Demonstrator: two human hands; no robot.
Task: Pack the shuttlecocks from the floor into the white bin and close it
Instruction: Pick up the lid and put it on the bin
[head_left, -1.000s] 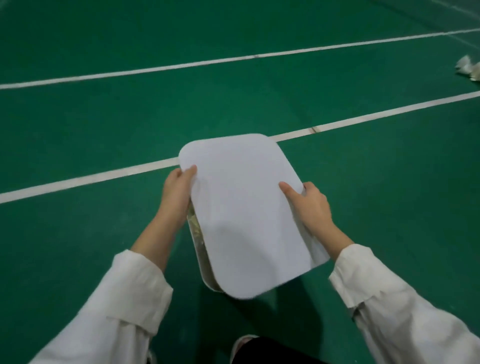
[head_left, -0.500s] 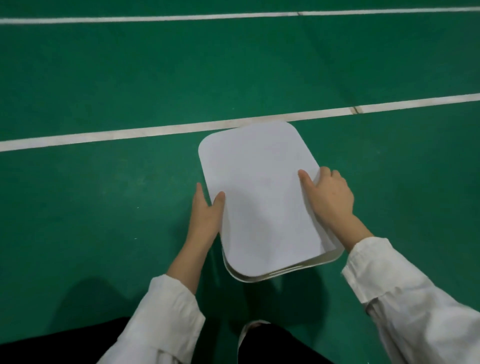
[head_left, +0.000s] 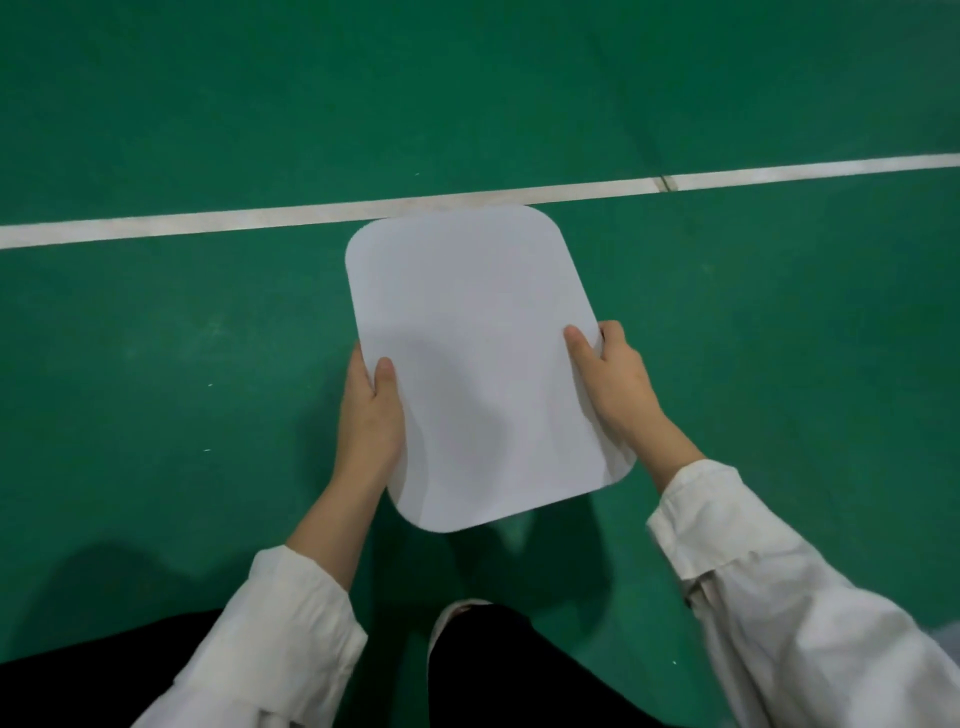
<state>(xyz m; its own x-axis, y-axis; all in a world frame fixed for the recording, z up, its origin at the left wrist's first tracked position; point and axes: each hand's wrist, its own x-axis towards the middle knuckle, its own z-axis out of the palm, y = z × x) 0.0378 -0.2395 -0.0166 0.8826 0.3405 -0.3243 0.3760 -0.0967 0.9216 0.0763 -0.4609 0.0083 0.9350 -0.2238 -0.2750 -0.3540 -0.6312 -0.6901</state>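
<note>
Here, a white lid (head_left: 478, 364) is held flat between the two hands. The left hand (head_left: 370, 415) is curled round its left edge, thumb on top. The right hand (head_left: 618, 387) is clamped likewise on the right edge. Whatever lies beneath is hidden. A white line (head_left: 208, 224) is noted on the green floor (head_left: 156, 374) just beyond the fingertips.

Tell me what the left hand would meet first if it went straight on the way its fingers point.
The way looks free. The left hand points away along the left edge of the white lid; ahead show only green floor and the white court line, both probably below it.
</note>
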